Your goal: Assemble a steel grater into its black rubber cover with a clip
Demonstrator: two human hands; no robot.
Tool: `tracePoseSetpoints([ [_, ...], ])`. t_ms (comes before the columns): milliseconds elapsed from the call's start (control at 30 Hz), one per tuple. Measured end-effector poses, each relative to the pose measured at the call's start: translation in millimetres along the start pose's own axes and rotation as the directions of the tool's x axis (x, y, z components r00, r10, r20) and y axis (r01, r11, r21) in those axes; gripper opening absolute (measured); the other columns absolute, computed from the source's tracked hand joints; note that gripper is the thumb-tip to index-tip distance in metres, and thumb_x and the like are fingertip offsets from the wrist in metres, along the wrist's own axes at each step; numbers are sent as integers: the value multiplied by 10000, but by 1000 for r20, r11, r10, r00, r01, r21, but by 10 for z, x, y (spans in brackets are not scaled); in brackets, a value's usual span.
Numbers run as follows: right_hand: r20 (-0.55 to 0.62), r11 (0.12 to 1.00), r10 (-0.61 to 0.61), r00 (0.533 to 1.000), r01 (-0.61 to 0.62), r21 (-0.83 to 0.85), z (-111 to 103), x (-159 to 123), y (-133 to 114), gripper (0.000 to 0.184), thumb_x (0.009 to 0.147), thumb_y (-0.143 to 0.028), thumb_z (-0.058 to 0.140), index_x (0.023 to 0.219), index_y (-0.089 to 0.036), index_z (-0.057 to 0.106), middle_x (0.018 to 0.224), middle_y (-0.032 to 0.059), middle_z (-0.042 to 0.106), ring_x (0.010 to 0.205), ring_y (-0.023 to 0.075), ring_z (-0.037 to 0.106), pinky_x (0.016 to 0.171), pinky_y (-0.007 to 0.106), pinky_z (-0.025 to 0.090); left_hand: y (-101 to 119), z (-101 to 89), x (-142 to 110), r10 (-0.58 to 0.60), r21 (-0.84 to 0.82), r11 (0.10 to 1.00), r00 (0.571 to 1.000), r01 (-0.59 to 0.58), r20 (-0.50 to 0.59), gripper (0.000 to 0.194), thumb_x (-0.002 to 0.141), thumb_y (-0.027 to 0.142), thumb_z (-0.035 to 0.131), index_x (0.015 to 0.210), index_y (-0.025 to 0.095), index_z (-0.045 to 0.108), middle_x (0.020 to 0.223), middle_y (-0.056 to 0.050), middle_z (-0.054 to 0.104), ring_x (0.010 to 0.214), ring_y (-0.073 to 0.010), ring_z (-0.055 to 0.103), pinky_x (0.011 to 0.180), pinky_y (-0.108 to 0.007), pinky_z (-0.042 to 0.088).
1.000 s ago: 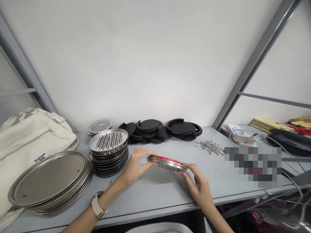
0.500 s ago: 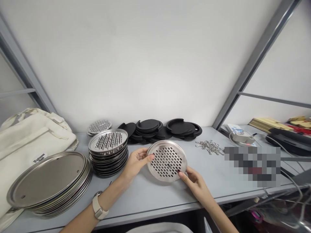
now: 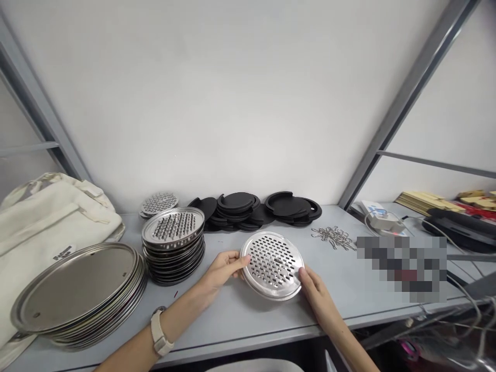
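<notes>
A round metal grater disc [image 3: 273, 264], perforated with rows of slots, is held tilted above the front of the grey shelf. My left hand [image 3: 225, 267] pinches its left rim, thumb on top and fingers beneath. On the opposite rim my right hand [image 3: 314, 290] grips with the thumb on top; its other fingers are partly hidden. Left of my left hand stands a stack of similar grater discs [image 3: 173, 227], the top one with raised teeth. The underside of the held disc is out of sight.
Large oval metal trays [image 3: 79, 284] are stacked at the left, beside a cream bag [image 3: 58, 217]. Black round plastic pieces [image 3: 236, 201] lie along the wall. Small metal clips [image 3: 334, 237] sit right of them. A white box [image 3: 382, 219] with cables and a blurred patch are farther right.
The disc was edge-on with a red side partly visible; it has been turned so the slotted face shows. Since then it has shifted slightly right and down with both hands.
</notes>
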State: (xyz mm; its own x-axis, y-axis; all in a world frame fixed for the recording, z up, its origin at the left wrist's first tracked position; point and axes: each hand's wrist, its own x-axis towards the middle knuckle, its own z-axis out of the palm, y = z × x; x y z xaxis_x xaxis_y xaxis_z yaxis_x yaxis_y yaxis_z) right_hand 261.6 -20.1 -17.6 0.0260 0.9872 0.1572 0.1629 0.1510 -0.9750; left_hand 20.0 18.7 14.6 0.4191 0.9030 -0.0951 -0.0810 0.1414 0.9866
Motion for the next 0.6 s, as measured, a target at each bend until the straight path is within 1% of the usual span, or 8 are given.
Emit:
tracePoseSetpoints([
  [67, 91, 998, 1, 996, 5, -60, 14, -16, -28, 429, 837, -565, 505, 673, -185, 620, 740, 50, 659, 777, 240, 603, 786, 330, 478, 29, 9, -19, 13, -46, 999, 1000, -13, -11, 375, 770, 472, 664, 822, 101, 646, 762, -55, 632, 693, -125, 562, 645, -219, 412],
  [133, 157, 997, 7, 988, 4, -75, 28, -30, -84, 464, 835, -564, 502, 580, -180, 559, 674, 39, 617, 719, 217, 576, 732, 305, 466, 71, 27, -46, 36, -71, 997, 999, -36, -5, 361, 781, 451, 660, 867, 101, 657, 833, -75, 652, 790, -161, 588, 732, -254, 436],
  [200, 176, 1000, 14, 984, -9, -28, 34, -38, -137, 463, 853, -549, 479, 577, -180, 529, 669, 30, 585, 718, 200, 551, 725, 294, 450, 109, 52, -71, 52, -82, 995, 999, -51, 7, 370, 760, 425, 690, 949, 108, 658, 923, -94, 664, 904, -203, 594, 819, -295, 440],
  [267, 185, 998, 26, 982, -34, 43, 28, -39, -158, 455, 857, -539, 474, 578, -182, 505, 669, 27, 560, 716, 192, 530, 715, 293, 440, 131, 78, -87, 52, -81, 995, 999, -51, 11, 418, 734, 402, 722, 1037, 127, 638, 1006, -100, 660, 980, -222, 583, 866, -313, 434],
  [333, 184, 994, 43, 982, -61, 95, 16, -36, -138, 449, 836, -543, 504, 566, -184, 486, 659, 25, 543, 698, 189, 517, 690, 296, 435, 136, 97, -92, 38, -78, 996, 999, -36, 13, 452, 726, 399, 730, 1083, 146, 616, 1052, -98, 652, 998, -220, 581, 869, -314, 440],
  [433, 166, 987, 53, 985, -77, 141, -1, -32, -44, 441, 813, -538, 539, 556, -183, 489, 664, 28, 549, 683, 189, 518, 671, 300, 432, 127, 107, -89, 36, -58, 998, 999, -34, 31, 446, 732, 423, 717, 1067, 147, 611, 1040, -99, 652, 972, -220, 589, 840, -316, 456],
  [500, 156, 988, 48, 987, -70, 139, -5, -33, 23, 429, 820, -521, 544, 562, -180, 504, 656, 24, 552, 674, 184, 516, 666, 294, 424, 123, 103, -90, 50, -45, 998, 998, -48, 41, 432, 742, 431, 706, 1050, 142, 613, 1015, -98, 655, 944, -218, 593, 816, -310, 458],
  [600, 141, 994, 40, 989, -53, 91, 2, -38, 70, 454, 856, -508, 510, 546, -176, 507, 612, 12, 534, 654, 171, 507, 663, 280, 409, 129, 93, -98, 47, -47, 998, 997, -45, 54, 406, 763, 425, 687, 1045, 142, 615, 991, -91, 657, 914, -207, 593, 789, -293, 452],
])
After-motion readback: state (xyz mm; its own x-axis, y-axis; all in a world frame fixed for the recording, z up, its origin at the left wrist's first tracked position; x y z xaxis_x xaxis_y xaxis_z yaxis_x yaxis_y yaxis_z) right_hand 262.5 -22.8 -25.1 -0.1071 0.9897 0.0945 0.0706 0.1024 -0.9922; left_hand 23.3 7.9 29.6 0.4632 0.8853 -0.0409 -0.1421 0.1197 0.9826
